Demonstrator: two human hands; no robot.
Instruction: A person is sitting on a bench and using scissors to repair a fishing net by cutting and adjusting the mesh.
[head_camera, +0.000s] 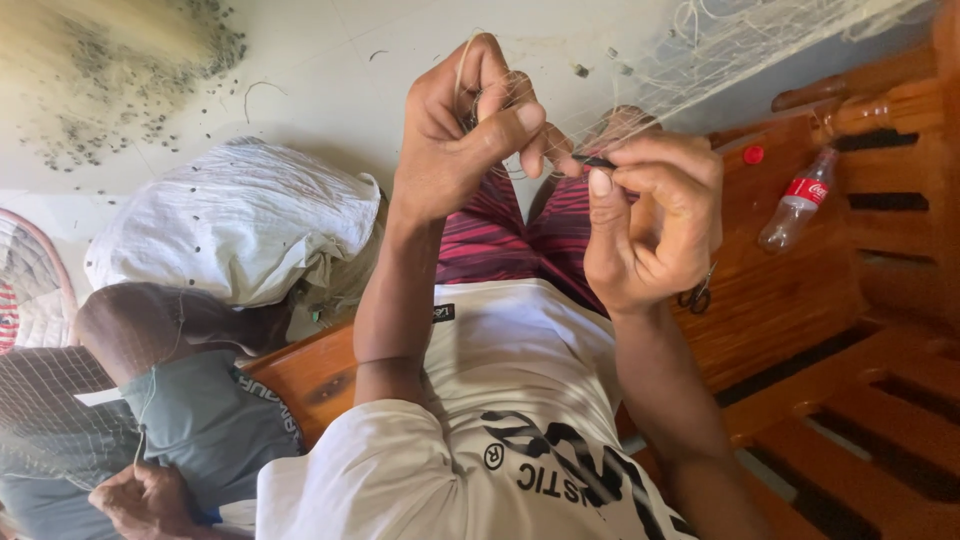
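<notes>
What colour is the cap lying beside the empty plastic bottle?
Red; the cap lies on the wooden bench, clearest in the head view.

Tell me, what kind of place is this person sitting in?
Probably a home or small workshop where fishing nets are made or mended. The person sits on a slatted wooden bench, both hands working pale netting; a white sack lies on the light floor, and more weighted net is heaped beyond.

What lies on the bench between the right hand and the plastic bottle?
In the head view, small scissors lie on the wooden bench between the right hand and the plastic bottle.
</notes>
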